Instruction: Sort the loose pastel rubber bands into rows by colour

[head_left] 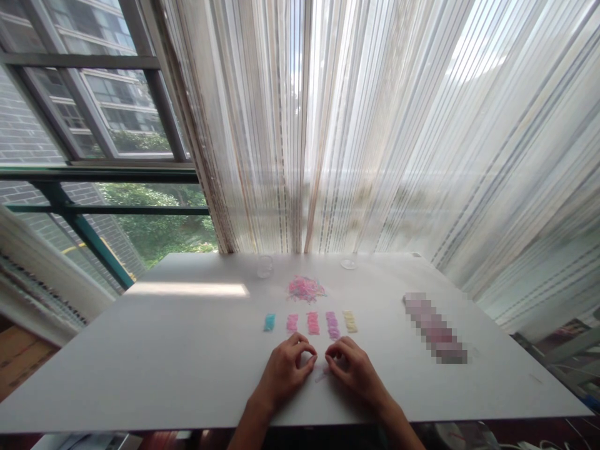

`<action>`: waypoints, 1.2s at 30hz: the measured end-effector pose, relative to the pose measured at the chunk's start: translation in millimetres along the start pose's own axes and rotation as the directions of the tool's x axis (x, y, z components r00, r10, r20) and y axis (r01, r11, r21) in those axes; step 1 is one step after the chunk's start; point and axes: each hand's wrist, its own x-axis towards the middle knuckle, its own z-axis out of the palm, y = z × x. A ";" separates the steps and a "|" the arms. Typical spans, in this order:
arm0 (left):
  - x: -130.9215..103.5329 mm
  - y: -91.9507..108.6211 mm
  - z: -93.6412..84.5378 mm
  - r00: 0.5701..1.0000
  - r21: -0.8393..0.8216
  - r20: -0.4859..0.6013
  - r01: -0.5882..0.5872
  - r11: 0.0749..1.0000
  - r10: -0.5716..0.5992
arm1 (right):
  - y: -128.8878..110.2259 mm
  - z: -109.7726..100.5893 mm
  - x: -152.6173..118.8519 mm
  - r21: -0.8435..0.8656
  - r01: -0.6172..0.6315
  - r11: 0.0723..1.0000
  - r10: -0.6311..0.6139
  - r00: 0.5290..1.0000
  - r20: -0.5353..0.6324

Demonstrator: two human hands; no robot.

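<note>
White table (140,350), hands (287,369) mid-front, sides open

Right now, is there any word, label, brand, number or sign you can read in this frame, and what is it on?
None can be read.
The white table bears no print.
The sorted piles and the mixed heap are plain coloured bits.
A pixelated strip at the right is blurred out; anything on it is unreadable.
The left hand and right hand show no writing.

White table (140,350) before me bears five sorted colour piles (312,322), one mixed loose heap (305,289), a clear cup (265,266), and a clear lid (349,263).
</note>
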 end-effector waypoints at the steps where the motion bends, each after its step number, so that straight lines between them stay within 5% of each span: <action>1: 0.0 0.0 0.0 1.000 -0.002 0.001 -0.001 1.000 0.001 | -0.6 0.2 -0.2 0.002 -0.004 1.000 0.004 1.000 -0.004; 7: -0.1 -1.2 0.3 1.000 0.004 0.003 0.005 1.000 -0.005 | 2.2 -19.6 5.5 0.017 -0.018 1.000 0.018 1.000 -0.003; 14: -0.3 -0.9 0.3 1.000 0.003 -0.005 0.021 1.000 -0.021 | 43.1 -65.3 20.2 -0.083 -0.110 0.991 0.097 0.985 -0.141; 36: 0.6 -1.2 -1.3 0.999 0.038 0.027 0.020 0.999 -0.021 | 52.5 -57.5 13.2 -0.084 -0.172 0.981 0.157 0.974 -0.161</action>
